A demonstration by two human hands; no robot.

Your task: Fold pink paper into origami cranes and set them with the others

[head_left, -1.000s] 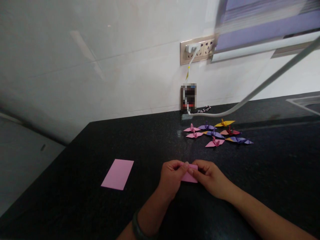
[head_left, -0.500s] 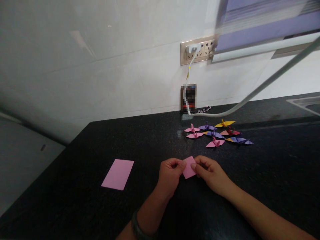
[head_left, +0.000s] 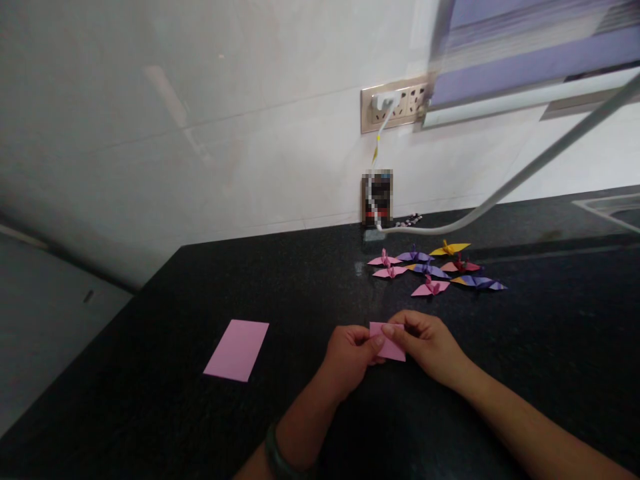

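Black stone bench (head_left: 165, 413), with a small folded pink paper (head_left: 389, 341) pinched between both your hands.
Your left hand (head_left: 350, 353) and right hand (head_left: 430, 347) each grip one side of it at lower centre of the frame, just over the bench. Half a second ago it stood on a corner; now you have turned it level. A flat pink sheet (head_left: 236, 350) lies to the left, and paper cranes (head_left: 430, 270) sit beyond.
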